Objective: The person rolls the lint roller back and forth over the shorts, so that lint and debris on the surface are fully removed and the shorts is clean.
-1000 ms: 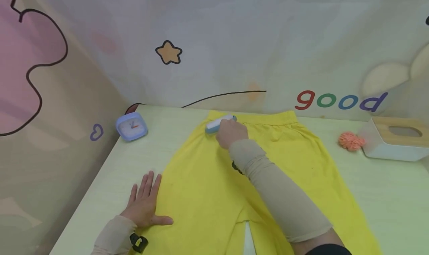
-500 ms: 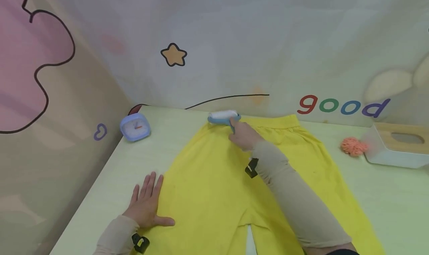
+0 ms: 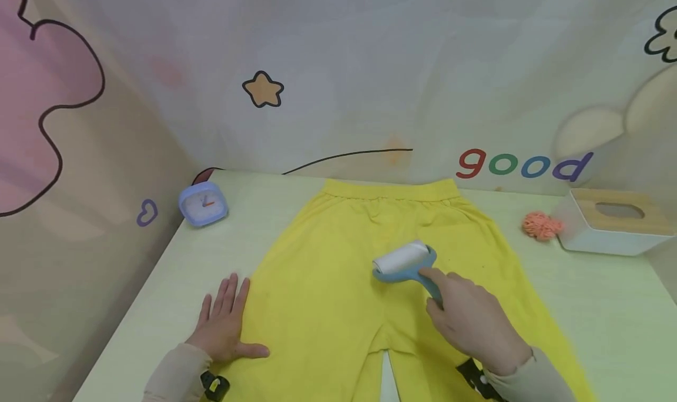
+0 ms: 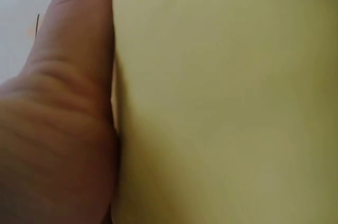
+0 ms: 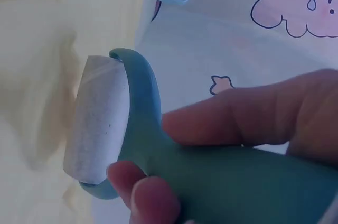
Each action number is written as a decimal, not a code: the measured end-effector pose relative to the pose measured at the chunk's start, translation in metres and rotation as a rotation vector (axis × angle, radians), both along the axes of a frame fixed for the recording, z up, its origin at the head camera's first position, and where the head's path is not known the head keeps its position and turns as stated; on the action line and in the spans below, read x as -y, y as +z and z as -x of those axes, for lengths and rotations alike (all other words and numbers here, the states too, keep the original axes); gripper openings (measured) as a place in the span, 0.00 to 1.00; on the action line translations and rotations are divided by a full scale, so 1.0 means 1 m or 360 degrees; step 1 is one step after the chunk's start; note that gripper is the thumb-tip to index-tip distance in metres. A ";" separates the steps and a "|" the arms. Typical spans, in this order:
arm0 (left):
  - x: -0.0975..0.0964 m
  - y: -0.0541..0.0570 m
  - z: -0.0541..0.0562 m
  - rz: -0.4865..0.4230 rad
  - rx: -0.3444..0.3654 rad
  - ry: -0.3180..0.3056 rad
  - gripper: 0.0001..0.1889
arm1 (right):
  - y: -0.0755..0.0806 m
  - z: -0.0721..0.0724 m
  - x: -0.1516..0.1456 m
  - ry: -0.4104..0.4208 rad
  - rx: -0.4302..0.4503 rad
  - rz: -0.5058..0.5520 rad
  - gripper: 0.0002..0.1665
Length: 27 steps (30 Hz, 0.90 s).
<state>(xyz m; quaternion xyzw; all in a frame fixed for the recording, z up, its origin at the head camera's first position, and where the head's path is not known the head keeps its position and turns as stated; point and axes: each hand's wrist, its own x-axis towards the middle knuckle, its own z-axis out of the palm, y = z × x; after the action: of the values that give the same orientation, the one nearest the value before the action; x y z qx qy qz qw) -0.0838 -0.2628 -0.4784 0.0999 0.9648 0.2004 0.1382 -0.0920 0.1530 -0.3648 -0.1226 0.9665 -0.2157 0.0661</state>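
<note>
Yellow trousers (image 3: 317, 272) lie spread on the table, waistband at the far side. My right hand (image 3: 473, 317) grips the blue handle of a lint roller (image 3: 404, 261) above the middle of the trousers. In the right wrist view the white roll of the lint roller (image 5: 97, 121) faces the cloth, with a few dark specks on it; whether it touches the cloth I cannot tell. My left hand (image 3: 224, 325) rests flat, fingers spread, at the left edge of the trousers, its thumb on the fabric. The left wrist view shows the hand (image 4: 63, 129) against the cloth.
A blue clock (image 3: 203, 204) stands at the back left of the pale table (image 3: 608, 308). At the back right are a coral yarn pompom (image 3: 542, 225) and a white tissue box (image 3: 608, 231) with a wooden lid. A printed backdrop (image 3: 338, 67) rises behind the table.
My right hand has drawn the lint roller from the waistband down toward me, to the middle of the trousers. The left hand has stayed where it was.
</note>
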 end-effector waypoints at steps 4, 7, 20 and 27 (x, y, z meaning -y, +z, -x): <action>-0.001 0.001 0.000 0.0064 0.0026 -0.0002 0.76 | -0.012 -0.010 -0.004 -0.0029 0.0126 0.0001 0.22; 0.000 -0.002 0.001 0.0112 0.0026 -0.0003 0.76 | -0.018 -0.010 0.000 -0.0029 0.0065 -0.0012 0.19; 0.001 -0.006 0.003 0.0096 0.0052 -0.0002 0.76 | -0.013 0.032 0.022 0.0082 -0.0095 -0.0098 0.16; -0.001 0.000 0.001 0.0096 0.0063 -0.0001 0.76 | -0.006 0.062 0.037 0.0114 0.0016 -0.0222 0.09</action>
<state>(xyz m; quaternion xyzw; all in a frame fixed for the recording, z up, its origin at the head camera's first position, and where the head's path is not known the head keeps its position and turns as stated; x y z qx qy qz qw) -0.0847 -0.2622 -0.4787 0.0921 0.9674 0.1731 0.1604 -0.1538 0.1164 -0.3707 -0.1510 0.9738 -0.1461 0.0869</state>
